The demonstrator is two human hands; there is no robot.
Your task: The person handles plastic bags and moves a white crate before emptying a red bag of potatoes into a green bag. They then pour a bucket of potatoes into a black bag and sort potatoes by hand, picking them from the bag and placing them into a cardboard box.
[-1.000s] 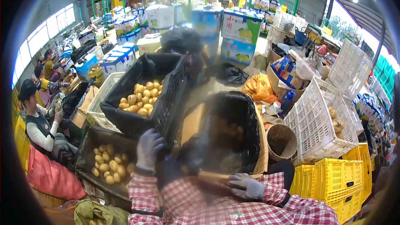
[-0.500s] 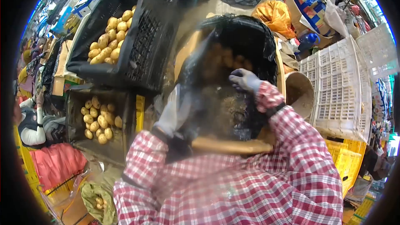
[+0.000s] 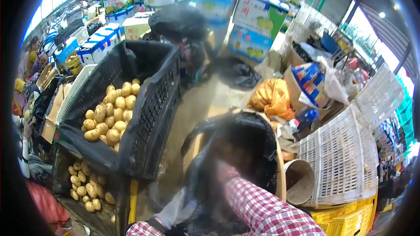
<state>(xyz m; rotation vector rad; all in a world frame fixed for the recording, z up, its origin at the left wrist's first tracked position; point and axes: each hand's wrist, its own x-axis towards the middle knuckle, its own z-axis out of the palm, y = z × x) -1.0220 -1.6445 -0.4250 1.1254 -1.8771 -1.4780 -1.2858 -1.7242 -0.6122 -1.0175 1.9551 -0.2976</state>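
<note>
My left hand, in a pale glove, lies at the near left side of a box lined with black plastic. Its fingers are partly spread against the plastic, with nothing in them. My right arm, in a checked sleeve, reaches down into that box. Blur and the dark lining hide my right hand and whatever it touches. To the left, a black crate holds many potatoes. Below it, a lower dark crate has more potatoes.
An orange bag lies beyond the lined box. At the right are a round bucket, white crates and yellow crates. Fruit cartons stand farther back. People are at the far left edge.
The view has tilted up, showing cartons and the roof. My right hand has gone from above the lined box to deep inside it, out of sight. My left hand stays at its left side.
</note>
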